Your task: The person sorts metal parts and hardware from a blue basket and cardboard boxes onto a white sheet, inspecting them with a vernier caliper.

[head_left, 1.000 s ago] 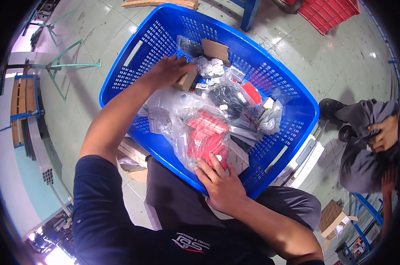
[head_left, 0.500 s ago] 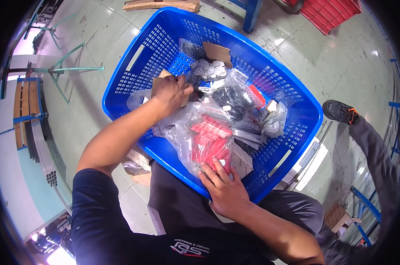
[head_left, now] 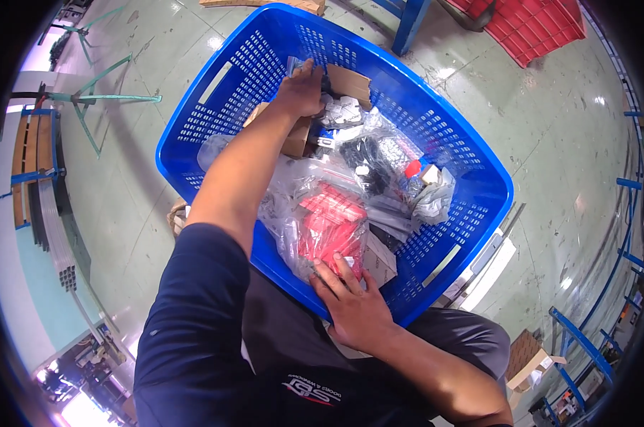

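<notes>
A large blue plastic basket [head_left: 471,132] holds a jumble of bags and boxes. In its far left corner, my left hand [head_left: 301,91] has its fingers curled over a clear plastic bag [head_left: 292,66], which it mostly covers. A brown cardboard box [head_left: 296,139] lies under my left wrist. Close to me sits a clear bag of red pieces [head_left: 333,220]. My right hand [head_left: 357,306] rests over the basket's near rim, fingers spread on that bag's near end. In the middle are a bag of black parts [head_left: 367,162] and a crumpled paper-like wrapping [head_left: 343,112].
A cardboard piece [head_left: 349,83] stands at the basket's far side. A red crate [head_left: 535,32] and a blue metal leg [head_left: 409,28] are beyond it. Green stands [head_left: 87,98] and a bundle of metal profiles [head_left: 59,231] are at left. An open carton [head_left: 528,359] lies lower right.
My left hand has left the cardboard box and reached farther, onto the plastic bag in the far corner. My right hand stays on the red bag. The other person's foot has gone from view.
</notes>
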Motion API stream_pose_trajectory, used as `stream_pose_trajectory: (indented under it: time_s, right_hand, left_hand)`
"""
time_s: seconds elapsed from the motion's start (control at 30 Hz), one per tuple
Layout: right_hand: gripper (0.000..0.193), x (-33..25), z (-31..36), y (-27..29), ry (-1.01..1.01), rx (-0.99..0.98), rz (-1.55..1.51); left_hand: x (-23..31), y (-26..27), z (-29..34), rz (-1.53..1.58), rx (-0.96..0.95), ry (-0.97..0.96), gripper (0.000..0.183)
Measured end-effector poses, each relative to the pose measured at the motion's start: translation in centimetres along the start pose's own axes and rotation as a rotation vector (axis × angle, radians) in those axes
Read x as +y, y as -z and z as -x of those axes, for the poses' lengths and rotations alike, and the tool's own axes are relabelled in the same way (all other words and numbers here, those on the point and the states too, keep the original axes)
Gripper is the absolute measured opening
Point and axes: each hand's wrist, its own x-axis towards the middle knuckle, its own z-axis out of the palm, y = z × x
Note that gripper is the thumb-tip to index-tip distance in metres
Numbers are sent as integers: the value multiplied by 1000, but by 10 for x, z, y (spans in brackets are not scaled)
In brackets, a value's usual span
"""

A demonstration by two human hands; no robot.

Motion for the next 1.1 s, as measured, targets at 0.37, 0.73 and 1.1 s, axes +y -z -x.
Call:
stream_pose_trajectory:
  time_s: [0.37,0.73,1.1]
  right_hand:
    - [92,2,4,-4,0,40,5]
    - [63,9,7,-35,7,288,-116]
    - [53,6,7,-37,-59,244,-152]
  left_hand:
    - [-39,3,15,-26,-283,85,56]
    - [117,30,83,89,214,-820,37]
    - [232,-31,114,-132,-269,-1214,109]
